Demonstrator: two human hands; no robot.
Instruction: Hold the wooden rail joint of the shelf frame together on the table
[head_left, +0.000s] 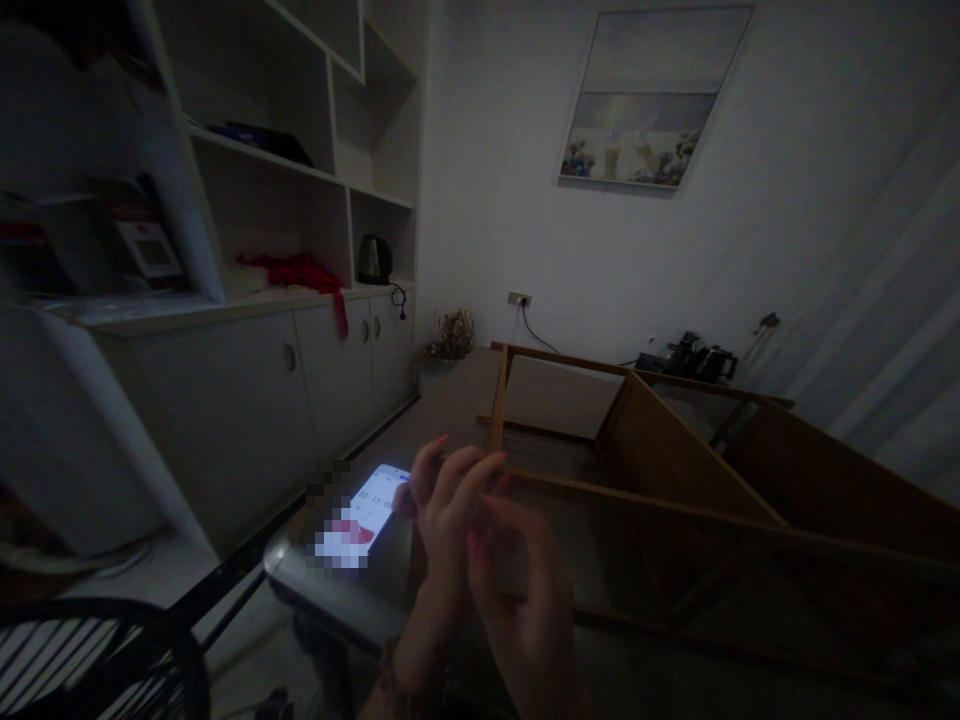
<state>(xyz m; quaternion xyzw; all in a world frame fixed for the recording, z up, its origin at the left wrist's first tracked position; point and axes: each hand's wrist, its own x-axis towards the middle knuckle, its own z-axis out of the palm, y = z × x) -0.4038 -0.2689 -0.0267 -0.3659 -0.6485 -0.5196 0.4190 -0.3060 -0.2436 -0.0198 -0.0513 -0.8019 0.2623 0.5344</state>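
My left hand (446, 500) is raised over the near part of the table, a bracelet on its wrist. Its fingers are bent but apart, and nothing shows in them. Close against it on the right is my right hand (529, 590), thumb and forefinger curled together in a pinch beside the left palm. Whatever these fingertips hold, if anything, is hidden in the dim light. A lit phone (379, 500) lies on the table left of my hands, with part of its screen pixelated. My left hand overlaps its right edge in view.
A wooden frame with slanted panels (675, 450) lies across the table (457, 385) on the right. White cabinets (232, 390) line the left, with a kettle (373, 260) and red cloth (300, 272) above. A black fan guard (97, 655) stands at lower left.
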